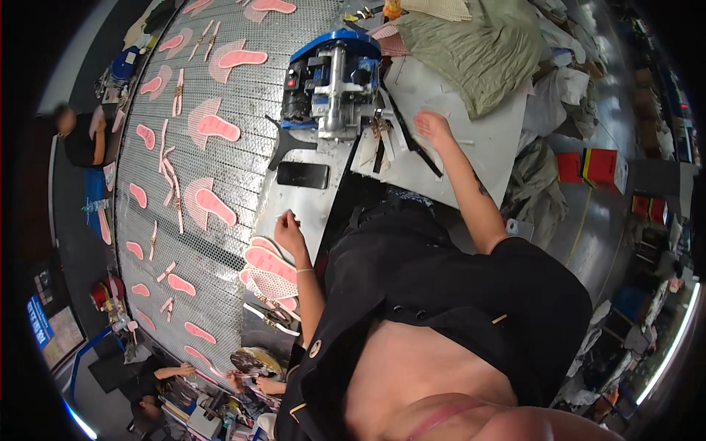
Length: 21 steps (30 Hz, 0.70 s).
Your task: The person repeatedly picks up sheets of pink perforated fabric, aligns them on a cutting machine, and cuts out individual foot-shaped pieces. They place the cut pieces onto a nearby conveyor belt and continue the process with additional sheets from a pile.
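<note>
One left hand point(290, 234), curled, grip not determinable, near stacked insoles point(266, 259); one right hand point(432, 126), extended, loosely open over counter point(489, 151), near machine point(334, 88). Far right: red-yellow box point(604, 170), contents not visible.

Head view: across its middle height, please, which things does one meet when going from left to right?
Mesh belt bearing pink insoles → left hand → black garment → right forearm → crumpled grey-green cloth → red box.
</note>
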### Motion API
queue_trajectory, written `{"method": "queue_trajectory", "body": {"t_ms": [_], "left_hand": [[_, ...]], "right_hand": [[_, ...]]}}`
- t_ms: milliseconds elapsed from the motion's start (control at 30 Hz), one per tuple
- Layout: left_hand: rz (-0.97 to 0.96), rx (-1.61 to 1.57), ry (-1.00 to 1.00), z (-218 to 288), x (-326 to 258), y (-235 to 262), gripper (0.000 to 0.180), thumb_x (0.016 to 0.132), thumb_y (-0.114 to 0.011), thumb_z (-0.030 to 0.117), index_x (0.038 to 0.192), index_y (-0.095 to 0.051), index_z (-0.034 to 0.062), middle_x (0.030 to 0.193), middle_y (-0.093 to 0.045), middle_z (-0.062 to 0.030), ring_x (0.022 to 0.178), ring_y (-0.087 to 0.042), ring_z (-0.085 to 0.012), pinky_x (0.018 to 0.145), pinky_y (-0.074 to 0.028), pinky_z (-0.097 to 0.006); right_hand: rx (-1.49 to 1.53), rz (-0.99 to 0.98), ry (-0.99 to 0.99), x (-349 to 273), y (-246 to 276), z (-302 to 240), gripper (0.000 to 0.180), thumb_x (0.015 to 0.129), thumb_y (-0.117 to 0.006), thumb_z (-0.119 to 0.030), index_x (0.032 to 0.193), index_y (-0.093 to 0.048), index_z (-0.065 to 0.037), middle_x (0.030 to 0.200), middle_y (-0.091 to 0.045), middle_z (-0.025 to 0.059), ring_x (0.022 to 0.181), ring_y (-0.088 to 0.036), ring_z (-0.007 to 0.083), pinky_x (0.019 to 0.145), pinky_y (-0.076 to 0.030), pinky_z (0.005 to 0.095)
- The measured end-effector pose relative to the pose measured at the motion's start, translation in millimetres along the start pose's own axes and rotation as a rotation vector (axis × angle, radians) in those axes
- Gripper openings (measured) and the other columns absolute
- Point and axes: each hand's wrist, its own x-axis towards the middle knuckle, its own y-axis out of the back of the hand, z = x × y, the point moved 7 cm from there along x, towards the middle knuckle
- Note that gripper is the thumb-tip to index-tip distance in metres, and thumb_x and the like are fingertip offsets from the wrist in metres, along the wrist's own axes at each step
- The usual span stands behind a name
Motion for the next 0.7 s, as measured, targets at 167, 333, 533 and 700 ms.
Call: {"method": "queue_trajectory", "body": {"t_ms": [167,333,533,700], "left_hand": [[0.077,0.049,0.174,3.4,-60.1,-17.8,0.029,0.09,-0.066,0.023,0.078,-0.068,-0.0025,0.062,-0.064,-0.0062,0.052,-0.059,-0.0108,0.05,-0.045,-0.026],[0.143,-0.012,0.246,12.6,-116.9,-30.6,0.027,0.095,-0.058,0.022,0.091,-0.067,-0.0021,0.065,-0.062,-0.0044,0.052,-0.055,-0.0095,0.05,-0.044,-0.024],[0.177,0.017,0.329,18.9,-183.1,-34.6,0.021,0.096,-0.052,0.014,0.099,-0.065,-0.0021,0.072,-0.065,-0.0062,0.055,-0.058,-0.0103,0.049,-0.046,-0.023],[0.2,-0.063,0.45,14.3,-185.1,-35.9,0.017,0.095,-0.05,0.008,0.101,-0.063,-0.0007,0.074,-0.065,-0.0063,0.058,-0.059,-0.0106,0.053,-0.048,-0.023]], "right_hand": [[0.001,-0.068,0.036,99.6,-65.4,-72.0,0.035,0.085,-0.068,-0.025,0.114,-0.059,-0.008,0.109,-0.065,0.0096,0.101,-0.062,0.021,0.083,-0.051,0.0363],[0.165,-0.119,-0.086,191.2,-142.3,-119.6,0.049,0.08,-0.074,-0.04,0.112,-0.058,-0.006,0.111,-0.063,0.0118,0.103,-0.061,0.0246,0.087,-0.05,0.0412],[-0.138,0.314,-0.184,220.5,-182.0,-137.1,0.068,0.072,-0.079,-0.044,0.118,-0.058,0.002,0.122,-0.06,0.0193,0.11,-0.06,0.032,0.089,-0.052,0.0401],[-0.272,0.429,-0.223,277.2,-156.0,-125.5,0.059,0.075,-0.076,-0.03,0.117,-0.06,0.006,0.123,-0.06,0.0229,0.109,-0.062,0.031,0.09,-0.052,0.038]]}}
